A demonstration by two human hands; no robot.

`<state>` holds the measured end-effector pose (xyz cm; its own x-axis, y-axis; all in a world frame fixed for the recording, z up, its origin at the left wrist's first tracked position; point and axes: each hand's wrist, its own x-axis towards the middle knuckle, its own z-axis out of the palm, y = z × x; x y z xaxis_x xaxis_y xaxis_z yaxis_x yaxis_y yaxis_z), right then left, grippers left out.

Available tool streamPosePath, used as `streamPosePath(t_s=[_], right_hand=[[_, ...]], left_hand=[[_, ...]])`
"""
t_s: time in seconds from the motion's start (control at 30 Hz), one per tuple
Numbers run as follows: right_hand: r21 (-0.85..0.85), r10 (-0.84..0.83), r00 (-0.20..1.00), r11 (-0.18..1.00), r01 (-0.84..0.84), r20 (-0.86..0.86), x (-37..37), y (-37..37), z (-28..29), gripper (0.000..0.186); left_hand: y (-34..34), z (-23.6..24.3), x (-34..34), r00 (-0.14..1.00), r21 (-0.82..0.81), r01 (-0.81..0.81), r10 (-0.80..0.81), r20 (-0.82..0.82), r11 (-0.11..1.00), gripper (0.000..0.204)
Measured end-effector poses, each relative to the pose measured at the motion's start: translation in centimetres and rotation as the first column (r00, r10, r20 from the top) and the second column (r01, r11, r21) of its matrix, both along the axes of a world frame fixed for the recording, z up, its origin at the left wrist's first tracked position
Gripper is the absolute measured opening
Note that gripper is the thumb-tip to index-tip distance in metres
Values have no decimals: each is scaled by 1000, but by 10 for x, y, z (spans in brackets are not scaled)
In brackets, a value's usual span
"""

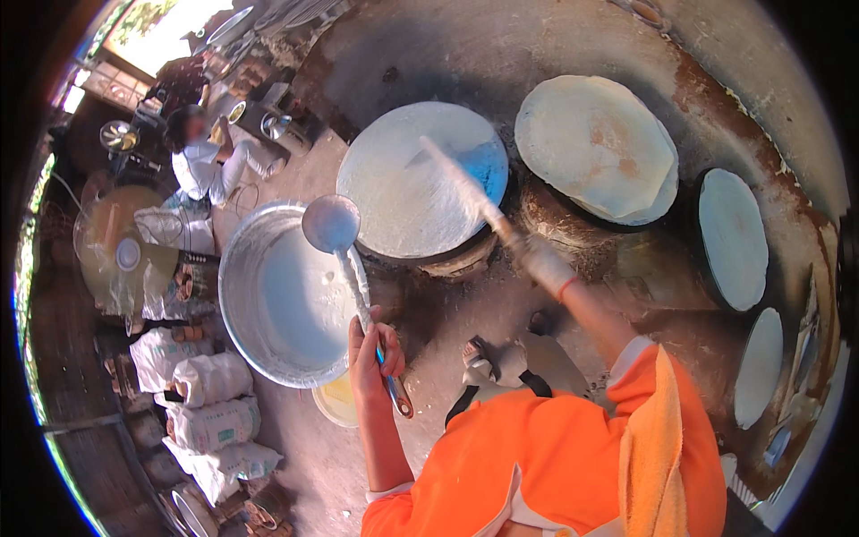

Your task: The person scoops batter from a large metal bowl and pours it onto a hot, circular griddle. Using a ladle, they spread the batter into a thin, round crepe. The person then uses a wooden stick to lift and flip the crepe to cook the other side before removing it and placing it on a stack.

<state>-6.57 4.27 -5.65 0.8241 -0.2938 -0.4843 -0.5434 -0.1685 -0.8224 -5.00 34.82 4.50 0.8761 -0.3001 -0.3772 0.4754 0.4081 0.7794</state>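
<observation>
My left hand (373, 353) grips the handle of a metal ladle (332, 224). The ladle's round bowl is raised over the rim of a large metal pot (234, 331), in which white batter (288, 300) lies. My right hand (544, 261), blurred by motion, is closed round a pale wooden stick-like spreader (458, 182). The spreader reaches over a wide round griddle (497, 234) whose top is coated with a thin layer of white batter (403, 183). Part of that layer's right side looks bluish. The spreader's far end is smeared, so whether it touches the batter cannot be told.
To the right, a second griddle carries a large flatbread (591, 148) with brown patches. Two more round pale flatbreads (734, 237) stand farther right. Several white sacks (210, 425) are stacked at left. Beyond them sits another person (201, 166). A yellowish basin (336, 400) is beside the pot.
</observation>
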Motion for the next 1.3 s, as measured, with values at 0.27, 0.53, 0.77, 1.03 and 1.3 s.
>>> streamPosePath(t_s=[0.27, 0.53, 0.77, 1.03, 1.3], right_hand=[[-90, -52, 999, 995, 52, 1, -48, -43, -67, 30], [339, -18, 983, 937, 81, -184, -26, -38, -22, 41], [-802, -9, 979, 572, 173, 204, 100, -37, -53, 33], [-310, -153, 818, 875, 373, 554, 32, 45, -64, 36], [-600, -3, 978, 790, 131, 210, 21, 67, -41, 39]], left_hand=[[-36, 2, 11, 998, 63, 66, -65, -12, 996, 24], [-74, 6, 17, 994, 101, 92, -85, -64, 991, 26], [-72, 7, 39, 981, 36, 177, -174, -82, 984, 27], [-26, -23, 89, 926, -117, 342, -356, -127, 932, 25], [9, -13, 117, 928, -176, 348, -365, -72, 921, 23]])
